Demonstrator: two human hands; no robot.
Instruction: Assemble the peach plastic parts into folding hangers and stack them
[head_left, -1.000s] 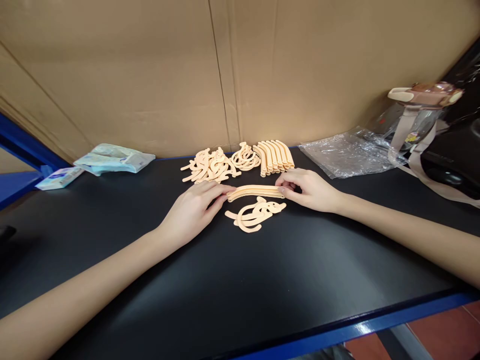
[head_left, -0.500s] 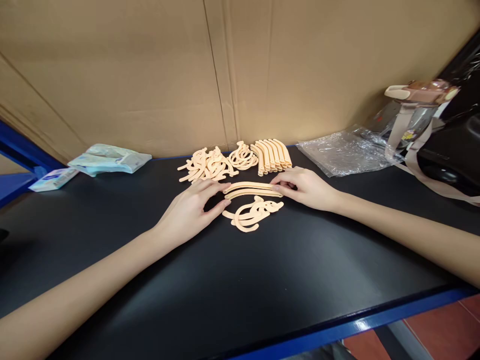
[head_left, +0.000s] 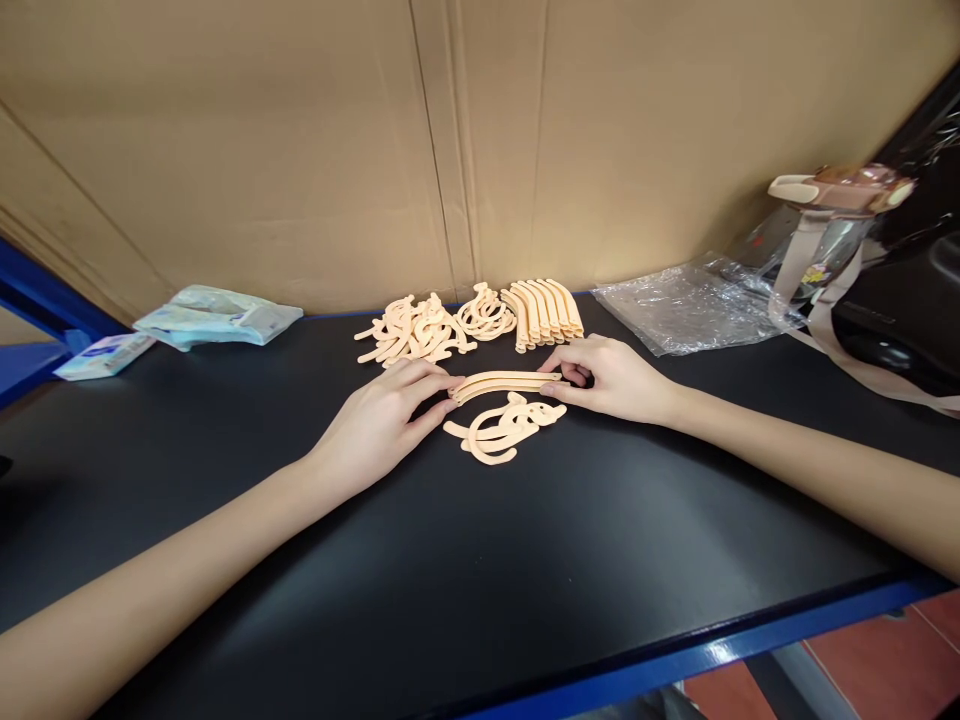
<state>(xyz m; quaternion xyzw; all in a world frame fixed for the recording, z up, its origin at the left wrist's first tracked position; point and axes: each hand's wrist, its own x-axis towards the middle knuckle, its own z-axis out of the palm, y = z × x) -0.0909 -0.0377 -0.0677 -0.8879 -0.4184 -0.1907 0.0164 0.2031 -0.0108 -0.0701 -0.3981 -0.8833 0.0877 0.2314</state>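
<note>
Two long curved beige strips [head_left: 504, 383] lie against each other, one behind the other, across the middle of the table. My left hand [head_left: 390, 405] pinches their left ends between thumb and fingers. At the right ends, my right hand [head_left: 604, 380] grips with thumb and fingertips. Just in front lies a small pile of curved beige pieces [head_left: 495, 432], several of them overlapping. Behind the hands is a larger loose heap of curved pieces [head_left: 416, 328], with a cluster of ring-like pieces [head_left: 486, 313] beside it. To its right, several matching curved strips [head_left: 544, 312] stand in a neat row.
A soft tissue pack [head_left: 217, 318] and a smaller packet [head_left: 105, 357] lie at the left back. On the right are a clear plastic bag [head_left: 690, 305], a strapped drinking bottle [head_left: 832, 225] and a black object [head_left: 900, 310]. Cardboard [head_left: 300, 150] stands behind the black table [head_left: 480, 590].
The two curved strips, a little apart before, have come together between my hands. My right fingers have shifted slightly at their right ends. The piles have not moved.
</note>
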